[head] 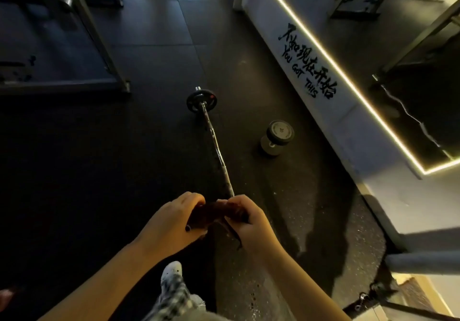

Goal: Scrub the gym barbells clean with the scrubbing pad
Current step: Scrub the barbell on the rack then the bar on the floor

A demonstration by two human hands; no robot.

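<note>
**Both hands on the pad at the bar's near end**

The wall (373,131) beyond my right hand (249,223) carried black brush lettering (307,64): 不如现在开始, with "YOU GOT THIS" beneath it. The dumbbell (277,137) ahead of that hand bore a mark on its end face, too small to read. The barbell (215,143) ran lengthwise straight away from my hands, leaning slightly left, with its far plate (201,101) down on the floor (149,146). Its near end went in under the pad (214,212). My left hand (171,218) and right hand sat close together, both with fingers curled tight round the dark pad.
</note>
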